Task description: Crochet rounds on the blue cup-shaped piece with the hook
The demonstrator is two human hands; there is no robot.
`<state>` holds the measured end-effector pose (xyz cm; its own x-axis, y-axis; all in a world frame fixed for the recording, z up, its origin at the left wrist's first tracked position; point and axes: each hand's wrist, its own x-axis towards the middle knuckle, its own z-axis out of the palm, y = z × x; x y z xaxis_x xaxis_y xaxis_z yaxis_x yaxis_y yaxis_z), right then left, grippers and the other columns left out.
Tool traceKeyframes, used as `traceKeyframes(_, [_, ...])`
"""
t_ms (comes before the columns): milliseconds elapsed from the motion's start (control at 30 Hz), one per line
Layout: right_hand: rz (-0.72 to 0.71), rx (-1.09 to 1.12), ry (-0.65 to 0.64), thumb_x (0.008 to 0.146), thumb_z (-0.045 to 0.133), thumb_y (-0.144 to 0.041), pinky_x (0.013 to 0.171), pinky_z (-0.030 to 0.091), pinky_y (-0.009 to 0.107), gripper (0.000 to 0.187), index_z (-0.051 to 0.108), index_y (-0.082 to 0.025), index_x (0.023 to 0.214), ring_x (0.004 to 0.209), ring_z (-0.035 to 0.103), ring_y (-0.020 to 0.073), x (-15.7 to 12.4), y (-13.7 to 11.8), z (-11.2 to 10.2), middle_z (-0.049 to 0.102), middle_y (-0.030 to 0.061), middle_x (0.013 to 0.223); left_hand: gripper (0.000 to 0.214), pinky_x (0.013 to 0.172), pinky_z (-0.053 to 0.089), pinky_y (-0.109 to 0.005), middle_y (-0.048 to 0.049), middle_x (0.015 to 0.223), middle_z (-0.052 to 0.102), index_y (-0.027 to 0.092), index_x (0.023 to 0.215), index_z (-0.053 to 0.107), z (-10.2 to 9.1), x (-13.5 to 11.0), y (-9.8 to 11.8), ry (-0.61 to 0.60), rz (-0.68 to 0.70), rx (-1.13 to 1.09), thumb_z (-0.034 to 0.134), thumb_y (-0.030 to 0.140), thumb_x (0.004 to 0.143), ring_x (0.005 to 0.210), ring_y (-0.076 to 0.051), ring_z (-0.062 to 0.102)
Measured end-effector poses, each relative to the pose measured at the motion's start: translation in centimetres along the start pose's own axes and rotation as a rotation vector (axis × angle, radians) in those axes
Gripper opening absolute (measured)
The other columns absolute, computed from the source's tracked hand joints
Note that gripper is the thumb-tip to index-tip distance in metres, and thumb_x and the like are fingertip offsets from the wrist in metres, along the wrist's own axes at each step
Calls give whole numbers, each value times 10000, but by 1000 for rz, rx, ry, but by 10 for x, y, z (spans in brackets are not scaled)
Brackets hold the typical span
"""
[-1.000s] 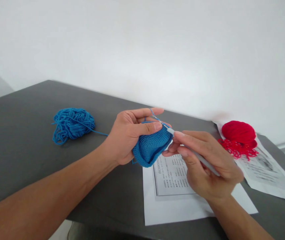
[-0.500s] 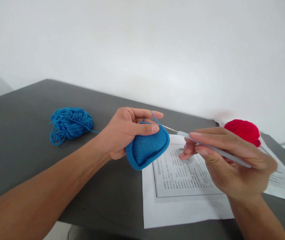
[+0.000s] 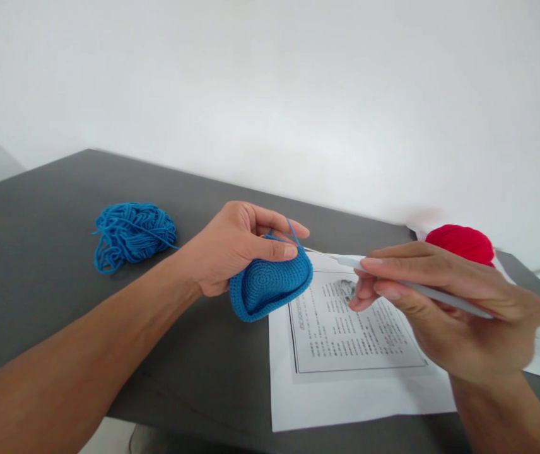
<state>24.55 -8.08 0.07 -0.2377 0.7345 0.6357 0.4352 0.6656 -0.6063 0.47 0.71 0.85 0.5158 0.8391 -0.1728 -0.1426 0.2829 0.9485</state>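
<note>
A cupped blue crochet piece (image 3: 272,284) is pinched at its upper edge by my left hand (image 3: 241,246), thumb in front. Blue working yarn (image 3: 293,232) runs over my left index finger down to the piece's edge. My right hand (image 3: 459,309) grips a crochet hook (image 3: 426,290) with a grey handle, held like a pen. The hook's thin metal shaft reaches left to the edge of the piece near my left thumb; its very tip is too small to make out.
A loose skein of blue yarn (image 3: 132,233) lies on the dark table (image 3: 194,391) at left, its strand leading to my left hand. A printed sheet (image 3: 327,397) lies below my hands. A red yarn ball (image 3: 462,243) sits behind my right hand, near the white wall (image 3: 270,94).
My right hand and the hook have moved slightly right and down. My left hand has tilted the crochet piece a little, shifting it left.
</note>
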Motion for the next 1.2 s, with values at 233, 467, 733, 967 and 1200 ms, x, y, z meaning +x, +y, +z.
traceKeyframes(233, [-92, -83, -18, 875, 734, -57, 534, 629, 321, 453, 756, -299, 1257, 724, 769, 200, 4, 0, 3, 778, 34, 907, 204, 504, 521, -129, 2, 643, 706, 104, 883, 841, -1, 1, 1, 21, 3, 74, 828, 32, 692, 554, -83, 633])
traceKeyframes(467, [-200, -281, -80, 847, 764, -60, 712, 662, 278, 430, 782, -284, 1214, 855, 792, 204, 6, -3, -5, 807, 39, 1031, 61, 523, 513, -139, -60, 927, 802, 122, 685, 804, -5, 3, 0, 21, 1, 175, 834, 69, 683, 592, -71, 622])
traceKeyframes(733, [-34, -78, -69, 892, 762, -179, 559, 625, 357, 377, 776, -377, 1213, 776, 760, 238, 8, -7, -5, 793, 25, 868, 80, 550, 530, -187, -72, 910, 808, 139, 715, 833, -6, 1, -1, -32, 11, 146, 856, 100, 649, 634, -117, 649])
traceKeyframes(967, [206, 305, 29, 928, 731, -189, 513, 631, 340, 216, 812, -264, 1114, 635, 737, 204, 4, 0, 1, 771, 54, 774, 89, 548, 524, -191, -65, 859, 805, 149, 729, 840, -5, 1, 1, -42, 36, 152, 861, 102, 656, 629, -121, 645])
traceKeyframes(1200, [559, 833, 174, 888, 789, -265, 424, 592, 122, 104, 809, -172, 929, 530, 696, 87, 11, 4, 23, 779, 15, 748, 103, 559, 509, -163, -28, 747, 775, 142, 780, 841, 0, 1, -4, 9, 112, 92, 863, 96, 691, 611, -92, 630])
